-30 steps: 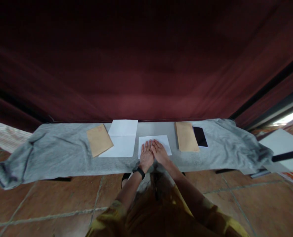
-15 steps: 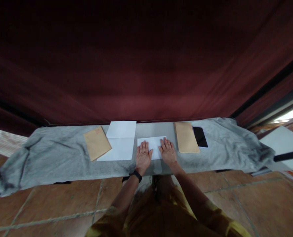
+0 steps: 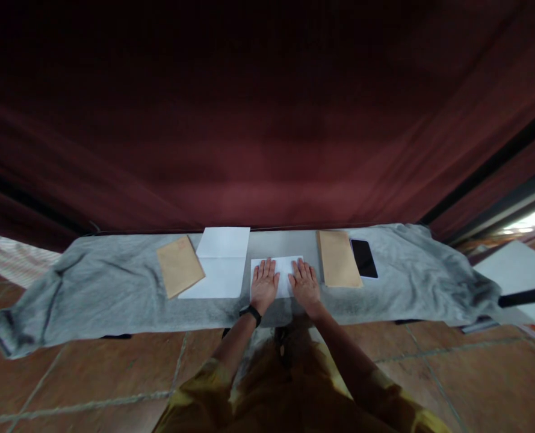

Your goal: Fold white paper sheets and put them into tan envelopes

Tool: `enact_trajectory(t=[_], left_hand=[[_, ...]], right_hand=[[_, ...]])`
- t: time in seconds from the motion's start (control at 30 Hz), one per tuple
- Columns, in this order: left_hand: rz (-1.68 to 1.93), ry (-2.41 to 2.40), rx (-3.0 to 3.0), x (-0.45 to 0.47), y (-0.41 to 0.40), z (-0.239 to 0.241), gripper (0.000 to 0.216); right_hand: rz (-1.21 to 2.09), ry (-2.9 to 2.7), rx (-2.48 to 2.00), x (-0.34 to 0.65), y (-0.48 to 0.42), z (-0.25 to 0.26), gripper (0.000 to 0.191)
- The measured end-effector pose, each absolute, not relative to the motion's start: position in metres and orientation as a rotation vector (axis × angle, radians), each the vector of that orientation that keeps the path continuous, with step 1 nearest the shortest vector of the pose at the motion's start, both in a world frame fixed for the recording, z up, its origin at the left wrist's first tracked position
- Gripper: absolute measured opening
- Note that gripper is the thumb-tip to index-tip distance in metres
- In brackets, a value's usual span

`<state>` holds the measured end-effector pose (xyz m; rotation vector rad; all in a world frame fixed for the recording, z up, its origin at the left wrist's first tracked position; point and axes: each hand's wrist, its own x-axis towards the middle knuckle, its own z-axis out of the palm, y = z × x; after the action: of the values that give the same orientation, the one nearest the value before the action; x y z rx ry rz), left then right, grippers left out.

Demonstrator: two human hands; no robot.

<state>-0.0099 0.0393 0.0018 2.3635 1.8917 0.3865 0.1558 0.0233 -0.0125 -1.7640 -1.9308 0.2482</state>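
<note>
A folded white sheet of paper [image 3: 284, 269] lies on the grey cloth in front of me. My left hand [image 3: 263, 285] rests flat on its left part, fingers stretched forward. On the right end of the paper lies my right hand [image 3: 305, 285], its fingers spread. Left of my hands is a larger white sheet [image 3: 219, 273] with a crease across it. A brown envelope [image 3: 180, 266] overlaps that sheet's left side. To the right sits a stack of brown envelopes [image 3: 339, 258], and a dark-screened phone [image 3: 364, 259] touches its right side.
Grey cloth [image 3: 114, 282] covers the narrow bench under the papers. Behind it rises a dark red curtain-like surface [image 3: 267, 198]. At the far right a white panel [image 3: 515, 273] stands with a black bar across it. Below are brown floor tiles [image 3: 136, 367].
Both hands stay flat on the folded paper, with the right hand shifted slightly nearer to me. The whole view has tilted a little, so the bench appears slightly lower.
</note>
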Motion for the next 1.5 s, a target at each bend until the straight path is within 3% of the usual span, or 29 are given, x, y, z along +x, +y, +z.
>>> enact_trajectory(t=[0.4,0.8,1.5], left_hand=[[0.246,1.903,2.478,-0.024,0.033,-0.001,0.055],[0.396,1.892,2.482,-0.026,0.034,-0.005,0.055],[0.406,1.925,2.455,-0.052,-0.017,0.001,0.060]], right_hand=[[0.151,-2.207,-1.711,0.108,0.043,-0.014,0.047],[-0.115,-2.047,-1.803,0.128,0.035,-0.021,0.049],[-0.147,-1.896,-1.863,0.149,0.004,-0.018,0.056]])
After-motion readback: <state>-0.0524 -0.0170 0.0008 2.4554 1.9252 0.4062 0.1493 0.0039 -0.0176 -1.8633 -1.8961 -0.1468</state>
